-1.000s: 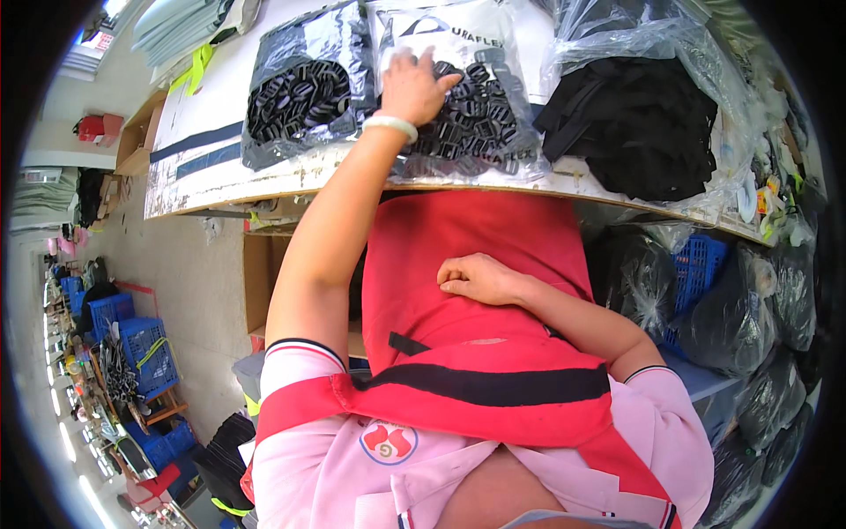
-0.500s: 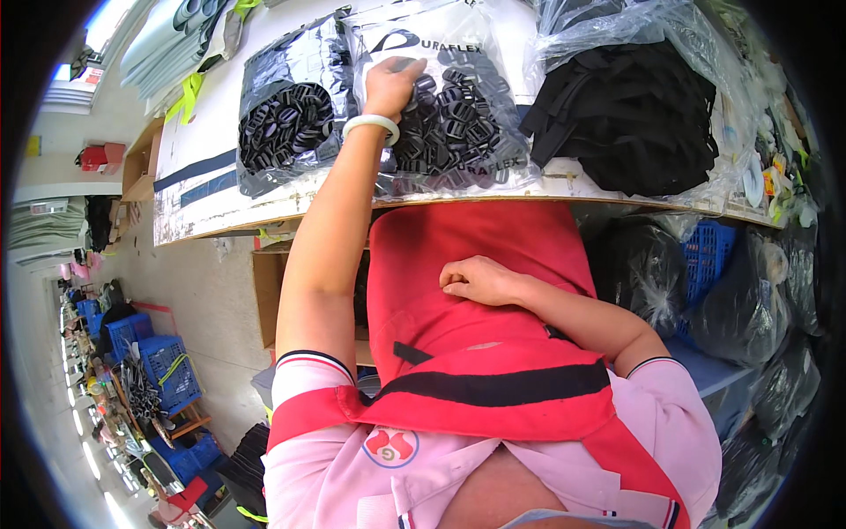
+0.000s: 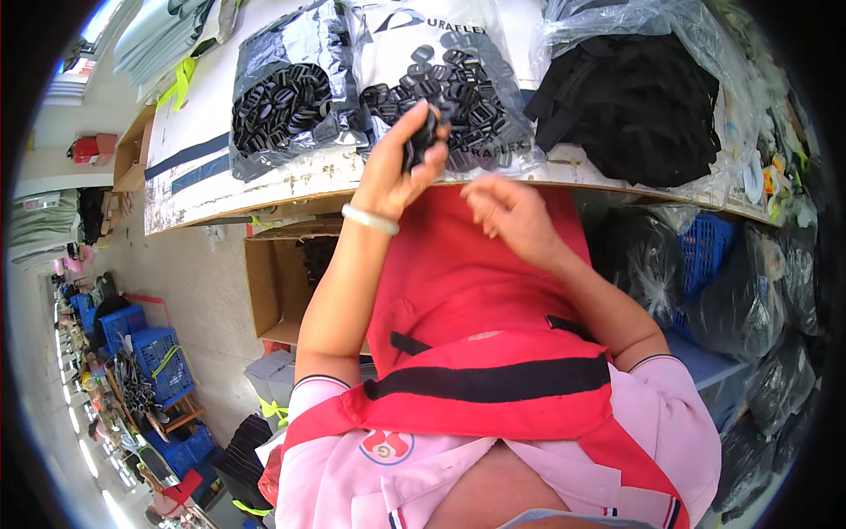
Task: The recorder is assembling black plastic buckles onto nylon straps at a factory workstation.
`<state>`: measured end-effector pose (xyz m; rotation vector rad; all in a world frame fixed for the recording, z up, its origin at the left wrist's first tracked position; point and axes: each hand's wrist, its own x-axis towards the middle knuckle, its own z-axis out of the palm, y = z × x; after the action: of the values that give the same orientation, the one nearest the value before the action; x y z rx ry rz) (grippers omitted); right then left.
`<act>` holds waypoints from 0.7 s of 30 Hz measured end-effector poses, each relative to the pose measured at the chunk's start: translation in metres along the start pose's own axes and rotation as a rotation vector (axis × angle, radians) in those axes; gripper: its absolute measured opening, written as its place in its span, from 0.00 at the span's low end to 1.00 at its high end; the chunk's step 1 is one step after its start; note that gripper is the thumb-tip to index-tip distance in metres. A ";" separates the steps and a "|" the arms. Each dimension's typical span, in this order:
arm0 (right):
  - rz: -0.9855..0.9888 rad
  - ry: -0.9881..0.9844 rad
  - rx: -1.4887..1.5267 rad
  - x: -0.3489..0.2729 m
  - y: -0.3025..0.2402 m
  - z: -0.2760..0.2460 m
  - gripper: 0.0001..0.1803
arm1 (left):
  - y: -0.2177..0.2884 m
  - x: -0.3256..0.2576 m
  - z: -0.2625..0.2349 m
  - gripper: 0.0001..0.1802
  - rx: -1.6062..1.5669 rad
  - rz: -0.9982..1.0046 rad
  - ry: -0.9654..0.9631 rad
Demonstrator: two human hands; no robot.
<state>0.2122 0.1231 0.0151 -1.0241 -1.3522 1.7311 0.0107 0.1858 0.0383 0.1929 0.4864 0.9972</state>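
My left hand (image 3: 407, 172), a pale bangle on its wrist, is raised at the table's front edge. Its fingers close round a small bunch of black plastic strap buckles (image 3: 421, 145). Close by on the right, my right hand (image 3: 520, 219) hovers over the red apron, fingers bent but apart, with nothing visible in them; motion blurs it slightly. Behind the left hand lies an open clear bag (image 3: 388, 57) with many loose black buckles (image 3: 471, 93). Beside it on the left is a second bag (image 3: 330, 44) of similar buckles (image 3: 278, 106).
Black webbing straps (image 3: 630, 110) are heaped in clear plastic at the right of the white table (image 3: 198, 132). Grey folded sheets (image 3: 163, 44) sit at the far left. Below the table are a cardboard box (image 3: 273, 286), dark plastic bags (image 3: 736, 304) and a blue crate (image 3: 705, 242).
My left hand has come out of the buckle bag and back toward me, now with buckles in it. My right hand has risen from the apron toward it.
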 end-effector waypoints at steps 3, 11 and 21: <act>0.082 0.063 0.256 0.010 -0.022 -0.011 0.14 | -0.032 -0.044 0.003 0.12 0.552 0.105 0.033; 0.205 -0.298 0.078 -0.002 -0.006 0.004 0.15 | -0.072 -0.093 -0.017 0.11 0.792 0.033 -0.028; 0.134 -0.281 -0.101 -0.027 -0.006 0.017 0.14 | -0.088 -0.110 -0.043 0.28 0.361 0.037 -0.002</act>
<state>0.2088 0.0934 0.0280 -0.9726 -1.5906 1.9813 0.0076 0.0438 0.0013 0.5275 0.6612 0.9392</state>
